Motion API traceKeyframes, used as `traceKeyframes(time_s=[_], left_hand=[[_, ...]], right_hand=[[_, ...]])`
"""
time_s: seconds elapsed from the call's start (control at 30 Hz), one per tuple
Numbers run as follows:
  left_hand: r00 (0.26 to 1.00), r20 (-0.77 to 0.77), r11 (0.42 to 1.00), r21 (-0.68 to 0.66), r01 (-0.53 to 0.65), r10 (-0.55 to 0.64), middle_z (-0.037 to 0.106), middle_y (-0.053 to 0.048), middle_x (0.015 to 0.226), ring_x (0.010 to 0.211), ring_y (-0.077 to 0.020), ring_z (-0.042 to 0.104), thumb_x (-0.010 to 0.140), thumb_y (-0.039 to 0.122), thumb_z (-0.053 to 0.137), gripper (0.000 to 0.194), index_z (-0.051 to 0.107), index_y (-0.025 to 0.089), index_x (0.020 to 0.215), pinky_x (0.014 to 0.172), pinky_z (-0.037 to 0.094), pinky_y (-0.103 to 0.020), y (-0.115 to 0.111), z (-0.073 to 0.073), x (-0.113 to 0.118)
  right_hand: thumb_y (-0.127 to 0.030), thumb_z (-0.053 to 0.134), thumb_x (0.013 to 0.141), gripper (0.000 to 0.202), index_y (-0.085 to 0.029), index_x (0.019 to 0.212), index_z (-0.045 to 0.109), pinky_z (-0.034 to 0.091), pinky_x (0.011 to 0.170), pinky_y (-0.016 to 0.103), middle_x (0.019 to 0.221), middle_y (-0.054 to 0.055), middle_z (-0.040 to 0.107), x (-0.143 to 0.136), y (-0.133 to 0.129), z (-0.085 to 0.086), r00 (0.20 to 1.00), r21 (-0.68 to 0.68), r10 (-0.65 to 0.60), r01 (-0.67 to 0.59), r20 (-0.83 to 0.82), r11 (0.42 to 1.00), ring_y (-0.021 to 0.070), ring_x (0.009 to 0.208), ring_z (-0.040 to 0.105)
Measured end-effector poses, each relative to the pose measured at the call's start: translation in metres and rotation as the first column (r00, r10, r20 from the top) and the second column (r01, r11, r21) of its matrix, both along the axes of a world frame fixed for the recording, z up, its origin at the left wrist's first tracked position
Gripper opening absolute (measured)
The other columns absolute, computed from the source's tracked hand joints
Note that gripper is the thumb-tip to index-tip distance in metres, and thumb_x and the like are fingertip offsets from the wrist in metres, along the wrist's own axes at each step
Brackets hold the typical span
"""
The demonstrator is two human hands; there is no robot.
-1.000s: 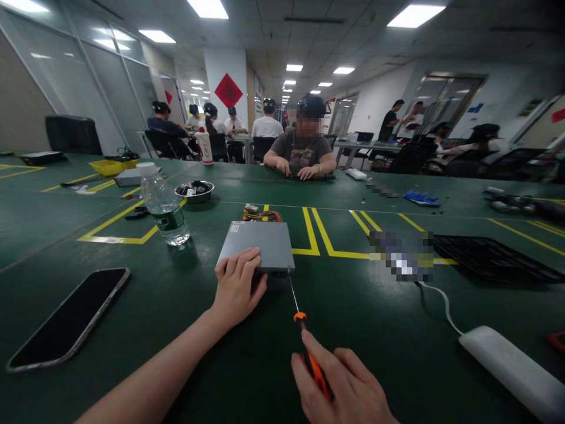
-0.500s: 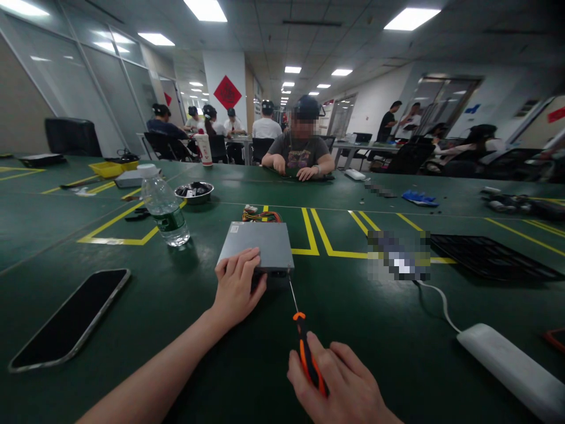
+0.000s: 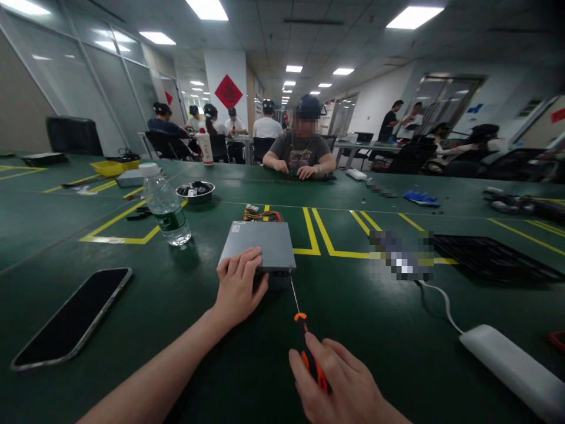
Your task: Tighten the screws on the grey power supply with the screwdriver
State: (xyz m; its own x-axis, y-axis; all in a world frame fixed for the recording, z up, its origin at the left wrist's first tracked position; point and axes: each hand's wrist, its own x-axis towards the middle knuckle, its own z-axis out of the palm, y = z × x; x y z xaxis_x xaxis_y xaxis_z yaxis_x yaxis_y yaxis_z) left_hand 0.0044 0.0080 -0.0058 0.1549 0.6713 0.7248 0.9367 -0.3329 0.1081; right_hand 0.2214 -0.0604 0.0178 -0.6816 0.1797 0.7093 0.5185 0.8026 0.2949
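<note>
A grey metal computer power supply (image 3: 265,238) lies flat on the green table, its bundle of coloured cables (image 3: 265,216) at the far side. My left hand (image 3: 241,277) grips its near left part, fingers over the top and thumb down at the near face. In my right hand (image 3: 339,377) is an orange and black screwdriver (image 3: 301,321), fingers closed round the handle. Its thin shaft points away from me, and the tip meets the near right corner of the power supply. Whether it sits in a screw is too small to tell.
To the left are a phone (image 3: 73,318), a water bottle (image 3: 165,209) and a metal bowl (image 3: 195,191) of small dark parts. A white power strip (image 3: 512,365) and a black panel (image 3: 489,256) lie on the right. A person (image 3: 300,144) works opposite.
My right hand's fingers have shifted slightly round the screwdriver handle, and the handle looks turned. My left hand and the power supply keep their places, apart from a slight shift of the view.
</note>
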Motion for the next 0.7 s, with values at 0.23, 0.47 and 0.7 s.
traceKeyframes(time_s=[0.23, 0.47, 0.7], left_hand=[[1.0, -0.008, 1.0, 0.011, -0.006, 0.006, 0.058, -0.008, 0.121, 0.111, -0.0235, 0.051, 0.083, 0.026, 0.052, 0.024, 0.047, 0.021, 0.106, 0.086, 0.028, -0.041, 0.001, -0.001, 0.0], [1.0, -0.003, 1.0, -0.001, 0.007, -0.007, 0.058, -0.008, 0.121, 0.111, -0.0244, 0.051, 0.083, 0.026, 0.051, 0.024, 0.046, 0.022, 0.107, 0.087, 0.029, -0.042, 0.0, 0.0, -0.001], [1.0, -0.001, 1.0, 0.004, 0.012, -0.012, 0.058, -0.009, 0.121, 0.111, -0.0247, 0.051, 0.083, 0.026, 0.051, 0.024, 0.047, 0.022, 0.106, 0.086, 0.029, -0.043, 0.0, 0.0, -0.001]], right_hand=[[-0.019, 0.038, 0.092, 0.027, -0.016, 0.078, 0.062, 0.053, 0.068, 0.029, 0.082, 0.013, 0.066, -0.001, 0.002, 0.001, 0.997, -0.06, 0.008, -0.013, -0.077, 0.998, 0.0177, 0.074, 0.064], [-0.008, 0.043, 0.087, 0.02, -0.015, 0.089, 0.062, 0.052, 0.072, 0.024, 0.083, 0.011, 0.067, -0.001, 0.005, 0.0, 0.997, -0.002, 0.044, -0.044, -0.065, 0.999, 0.0141, 0.076, 0.065], [-0.021, 0.042, 0.092, 0.019, -0.018, 0.083, 0.059, 0.053, 0.072, 0.028, 0.082, 0.01, 0.065, 0.004, 0.008, 0.005, 0.994, -0.01, 0.018, -0.019, -0.107, 1.0, 0.0157, 0.081, 0.063]])
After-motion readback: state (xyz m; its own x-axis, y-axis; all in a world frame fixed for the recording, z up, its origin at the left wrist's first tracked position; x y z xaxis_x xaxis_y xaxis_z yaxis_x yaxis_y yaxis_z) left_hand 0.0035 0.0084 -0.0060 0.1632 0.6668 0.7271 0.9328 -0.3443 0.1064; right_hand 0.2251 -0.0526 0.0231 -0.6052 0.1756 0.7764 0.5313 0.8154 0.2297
